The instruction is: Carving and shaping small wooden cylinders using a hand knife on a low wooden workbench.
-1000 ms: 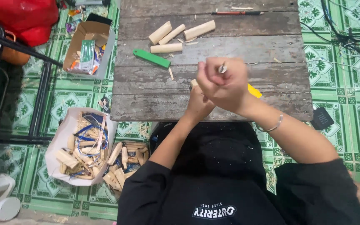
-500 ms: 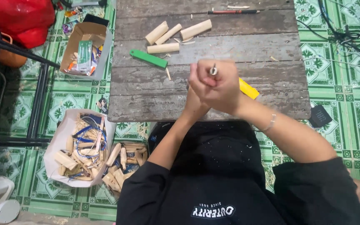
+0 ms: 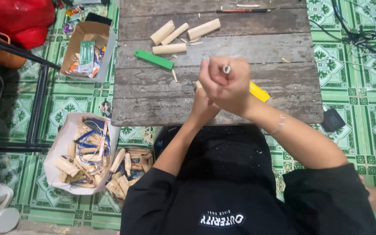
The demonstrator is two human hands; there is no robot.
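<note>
One open brown carton point(image 3: 85, 45), floor-left

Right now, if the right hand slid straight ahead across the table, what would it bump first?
Probably the short wooden stick nearest it, or the green flat tool beside that; the right hand seems raised, so depth is unclear.

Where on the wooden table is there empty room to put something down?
Bare planks lie right of the wooden pegs, below the pencil, and along the table front-left. Crowded: around the green piece and the hands.
</note>
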